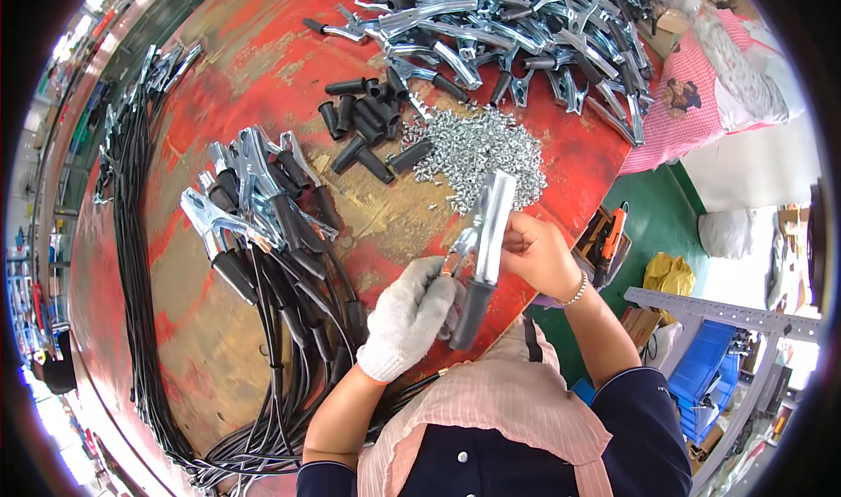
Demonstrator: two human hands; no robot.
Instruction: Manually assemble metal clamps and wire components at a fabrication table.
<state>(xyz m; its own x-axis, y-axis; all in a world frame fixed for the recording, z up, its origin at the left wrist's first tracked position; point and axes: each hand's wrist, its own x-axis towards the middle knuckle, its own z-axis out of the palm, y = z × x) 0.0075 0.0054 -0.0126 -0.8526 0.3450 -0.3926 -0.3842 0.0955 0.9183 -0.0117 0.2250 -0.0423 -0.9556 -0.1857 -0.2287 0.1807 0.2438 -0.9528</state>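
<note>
My left hand (407, 317), in a white knit glove, is closed round a metal spring clamp (493, 225) with a black handle sleeve (473, 315). A copper-coloured part shows at the gloved fingertips. My bare right hand (543, 256) is at the clamp's right side, fingers bent and pinched together; the clamp hides their tips and anything between them. Just beyond the hands lies a heap of small silvery screws (491, 151). Left of it are several loose black sleeves (372, 116). Clamps with black cables attached (254, 173) lie on the table to the left.
A large pile of metal clamps (499, 24) covers the far side of the worn red table (289, 67). Long black cables (131, 278) run down its left side. Beyond the right edge are checked cloth (674, 94), an orange-handled tool (615, 232) and blue bins (705, 365).
</note>
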